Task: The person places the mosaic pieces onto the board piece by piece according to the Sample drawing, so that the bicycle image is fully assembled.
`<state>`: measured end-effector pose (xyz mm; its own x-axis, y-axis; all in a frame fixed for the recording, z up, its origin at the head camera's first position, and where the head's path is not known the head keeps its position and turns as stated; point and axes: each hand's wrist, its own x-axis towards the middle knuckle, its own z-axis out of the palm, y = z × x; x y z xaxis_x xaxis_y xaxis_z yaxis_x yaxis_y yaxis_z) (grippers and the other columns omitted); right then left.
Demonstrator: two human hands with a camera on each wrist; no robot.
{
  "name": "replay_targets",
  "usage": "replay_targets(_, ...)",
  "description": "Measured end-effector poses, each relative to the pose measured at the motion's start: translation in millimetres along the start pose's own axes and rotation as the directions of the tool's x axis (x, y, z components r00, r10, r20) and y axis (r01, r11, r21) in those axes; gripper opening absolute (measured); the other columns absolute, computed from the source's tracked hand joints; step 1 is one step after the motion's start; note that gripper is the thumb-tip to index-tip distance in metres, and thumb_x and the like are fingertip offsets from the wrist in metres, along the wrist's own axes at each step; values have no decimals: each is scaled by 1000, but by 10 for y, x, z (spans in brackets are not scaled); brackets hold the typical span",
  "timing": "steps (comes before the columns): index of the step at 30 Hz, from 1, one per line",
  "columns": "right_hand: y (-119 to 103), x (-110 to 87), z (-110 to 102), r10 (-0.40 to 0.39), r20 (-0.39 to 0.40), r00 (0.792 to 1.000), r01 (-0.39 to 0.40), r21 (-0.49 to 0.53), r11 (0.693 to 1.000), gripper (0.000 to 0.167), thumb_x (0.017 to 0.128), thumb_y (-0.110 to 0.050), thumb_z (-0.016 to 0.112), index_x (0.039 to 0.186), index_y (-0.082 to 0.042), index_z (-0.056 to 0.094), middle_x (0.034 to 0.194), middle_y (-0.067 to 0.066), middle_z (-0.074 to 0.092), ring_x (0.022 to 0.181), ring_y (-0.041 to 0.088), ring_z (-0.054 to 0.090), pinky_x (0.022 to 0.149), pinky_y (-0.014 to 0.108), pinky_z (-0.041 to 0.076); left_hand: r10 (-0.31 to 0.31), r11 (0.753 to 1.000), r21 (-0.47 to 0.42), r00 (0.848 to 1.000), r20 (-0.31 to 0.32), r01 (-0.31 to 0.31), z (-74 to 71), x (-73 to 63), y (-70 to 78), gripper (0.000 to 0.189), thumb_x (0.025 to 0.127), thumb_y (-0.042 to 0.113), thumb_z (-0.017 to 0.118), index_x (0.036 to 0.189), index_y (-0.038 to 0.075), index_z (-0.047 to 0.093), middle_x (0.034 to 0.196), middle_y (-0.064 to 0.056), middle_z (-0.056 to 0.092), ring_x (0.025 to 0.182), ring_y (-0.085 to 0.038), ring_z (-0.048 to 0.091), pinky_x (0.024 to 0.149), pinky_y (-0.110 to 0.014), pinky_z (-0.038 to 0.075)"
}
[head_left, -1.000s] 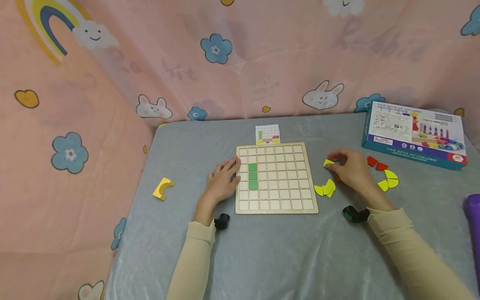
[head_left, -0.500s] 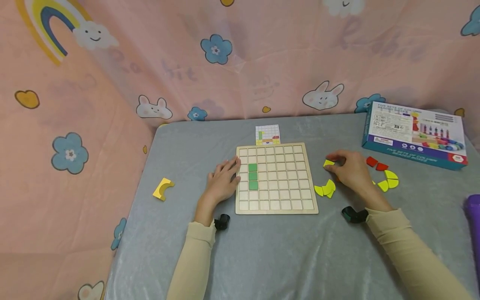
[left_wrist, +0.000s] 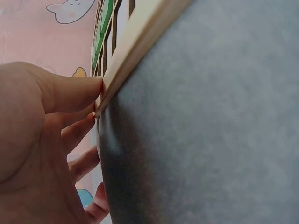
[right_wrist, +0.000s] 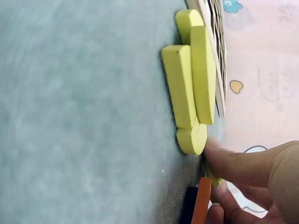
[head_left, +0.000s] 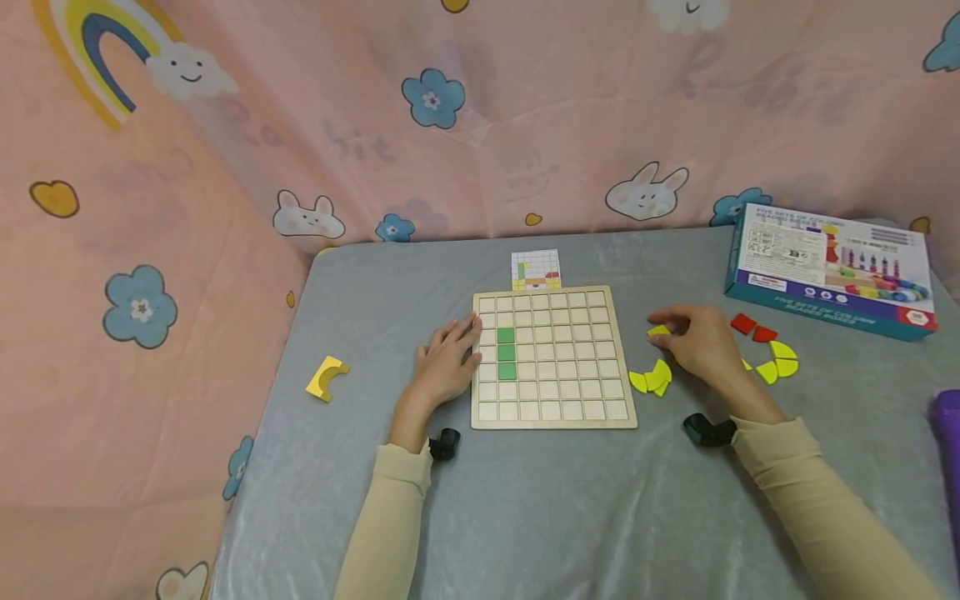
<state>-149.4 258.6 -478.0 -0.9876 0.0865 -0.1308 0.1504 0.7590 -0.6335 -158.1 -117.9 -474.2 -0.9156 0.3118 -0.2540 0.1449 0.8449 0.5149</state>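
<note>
My left hand (head_left: 444, 362) lies at the left edge of a wooden grid board (head_left: 555, 423), its fingers extended. In the left wrist view the thumb (left_wrist: 77, 93) touches the board's side. Three green squares (head_left: 506, 352) stand in one column of the board. To the right of the board, my right hand (head_left: 701, 343) pinches a small yellow block (head_left: 658, 330) between thumb and fingers; the fingers partly hide it. Several yellow blocks (right_wrist: 180, 88) lie together just below that hand. An orange block (right_wrist: 202, 203) sits close under the fingers in the right wrist view.
A printed pattern card (head_left: 536, 269) touches the board's far edge. Red blocks (head_left: 743, 323) and yellow quarter pieces (head_left: 783, 367) lie right of my right hand. A toy box (head_left: 828, 271) stands at back right, a yellow arch block (head_left: 326, 378) at left, a purple object (head_left: 947, 450) at the right edge.
The fingers of my right hand have shifted slightly, and the pinched yellow block has turned and shows less of its face. The left hand and the board have stayed put.
</note>
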Motion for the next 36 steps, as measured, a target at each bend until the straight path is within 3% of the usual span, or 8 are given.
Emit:
replay_targets(12,-196,-27,67,-137,-7,991,137,30,990,21,101,-5,71,119,2,77,113,27,68,95,36,53,79,40,40,0,1000,4,1000,-6,0,20,10,-20,60,114,28,49,169,24,28,179,9,17,165,-26,16,115,-60,26)
replay_targets(17,-387,-17,145,-135,-36,990,136,30,990,16,99,-8,75,112,0,77,104,22,67,92,34,53,78,39,40,1,1000,-2,1000,-6,-1,13,-3,-10,60,114,29,49,169,24,28,179,9,17,165,-26,16,114,-60,26)
replay_targets(26,-677,1,305,-137,-44,990,142,127,982,19,92,-15,85,101,-1,76,95,19,72,88,31,64,74,36,47,6,1000,-8,1000,-6,-6,14,-5,-12,60,114,29,49,169,24,28,179,8,17,165,-27,16,114,-60,26)
replay_targets(36,-899,63,507,-178,30,984,167,220,961,14,96,-12,80,108,-6,82,107,18,80,94,31,71,73,33,49,9,1000,-1,1000,-12,-9,16,9,-18,60,114,28,50,169,23,28,179,8,18,165,-26,17,112,-58,28)
